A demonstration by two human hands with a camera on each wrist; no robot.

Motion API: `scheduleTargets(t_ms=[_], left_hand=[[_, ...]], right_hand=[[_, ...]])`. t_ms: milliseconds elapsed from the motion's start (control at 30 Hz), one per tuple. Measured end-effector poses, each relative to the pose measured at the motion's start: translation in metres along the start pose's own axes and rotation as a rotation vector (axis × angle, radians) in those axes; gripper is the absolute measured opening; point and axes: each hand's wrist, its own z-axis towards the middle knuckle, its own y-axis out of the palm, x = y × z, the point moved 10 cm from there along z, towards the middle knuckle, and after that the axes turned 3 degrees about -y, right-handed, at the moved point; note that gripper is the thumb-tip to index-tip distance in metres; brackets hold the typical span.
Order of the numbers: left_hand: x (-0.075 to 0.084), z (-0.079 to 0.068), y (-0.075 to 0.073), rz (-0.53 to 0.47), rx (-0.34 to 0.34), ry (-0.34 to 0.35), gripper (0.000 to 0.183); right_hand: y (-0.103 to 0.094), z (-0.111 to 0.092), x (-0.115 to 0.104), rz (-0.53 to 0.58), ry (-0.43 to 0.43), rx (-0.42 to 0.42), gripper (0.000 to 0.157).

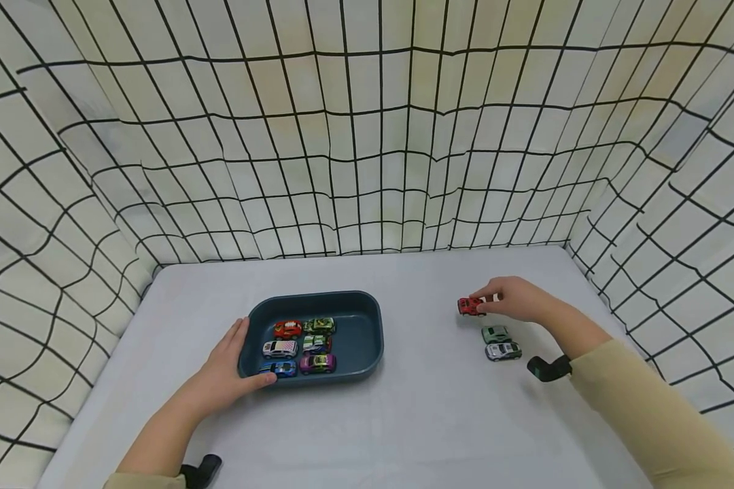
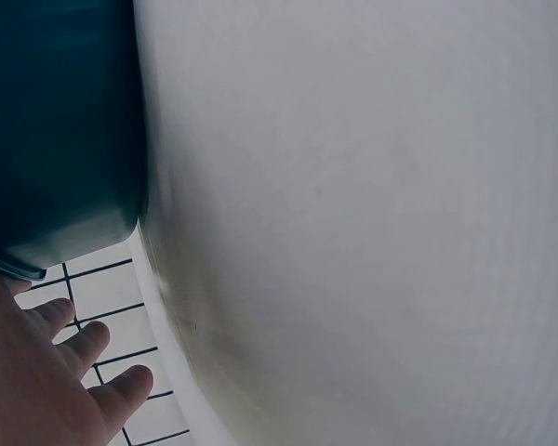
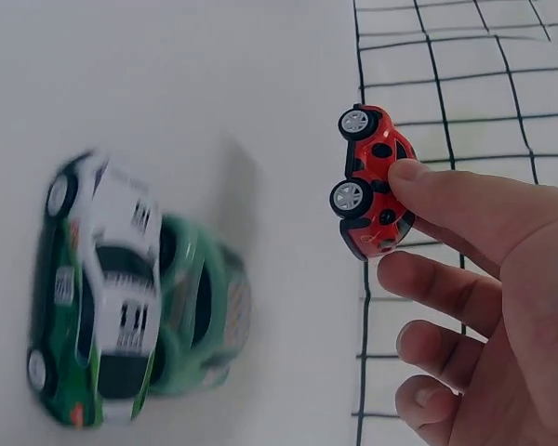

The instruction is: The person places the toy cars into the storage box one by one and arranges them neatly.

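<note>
My right hand (image 1: 520,299) pinches a red toy car (image 3: 381,149) with black spots between thumb and fingers, over the right part of the table. In the right wrist view its wheels face left and its underside clears the cloth. Below that hand, a pale green toy car (image 1: 495,333) and a white-and-green toy car (image 1: 503,351) stand side by side. My left hand (image 1: 223,370) rests against the left side of a dark blue tray (image 1: 357,350), fingers stretched along its edge and thumb at the front rim. In the left wrist view those fingers are spread beside the tray wall.
Inside the tray, several toy cars stand in two columns on the left, among them a purple car (image 1: 318,364) and a blue car (image 1: 283,369). White cloth covers the table (image 1: 428,407). Black netting (image 1: 367,136) over pale sheets rises at the back and both sides.
</note>
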Motion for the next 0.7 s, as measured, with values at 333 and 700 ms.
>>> scheduleTargets(t_ms=[333,700], left_hand=[[0.001,0.000,-0.001,0.001,0.004,0.003,0.126],[0.004,-0.002,-0.002,-0.014,-0.003,-0.005,0.126]], right_hand=[[0.007,0.026,-0.051,0.029,-0.080,-0.014,0.032],[0.027,0.070,-0.123,0.087,-0.193,-0.034,0.032]])
